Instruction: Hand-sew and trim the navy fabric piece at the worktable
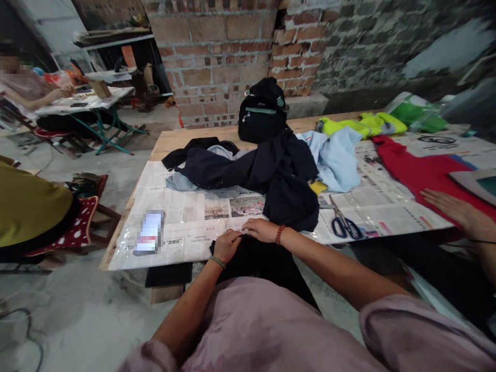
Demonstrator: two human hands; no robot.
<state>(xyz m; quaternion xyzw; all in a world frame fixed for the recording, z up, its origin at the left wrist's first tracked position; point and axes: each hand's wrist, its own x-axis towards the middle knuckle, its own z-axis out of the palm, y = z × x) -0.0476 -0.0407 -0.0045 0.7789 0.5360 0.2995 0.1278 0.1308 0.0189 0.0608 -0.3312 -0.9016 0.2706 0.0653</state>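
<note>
Two bare hands are resting close together at the near edge of the worktop, and we are looking down on them from the wearer's head. The left hand and right hand are both pinching the upper edge of a dark cloth, their fingers drawn together on it. That cloth is lying just in front of the wearer's body, its lower part hanging below the worktop edge. We are judging the handling to be under way at this one short stretch; the rest is hanging loose, and nothing in view is telling us how much is done or how much is left. The pinched edge is running roughly left to right, along the worktop's front, while the cloth is falling toward the wearer; its full long axis is escaping us, because it is blending into the black over the lap. Beyond the hands, a heap of dark garments is lying in front of a black bag. A phone is lying to the left, scissors to the right, and farther right a co-worker's hand is resting on red cloth.
</note>
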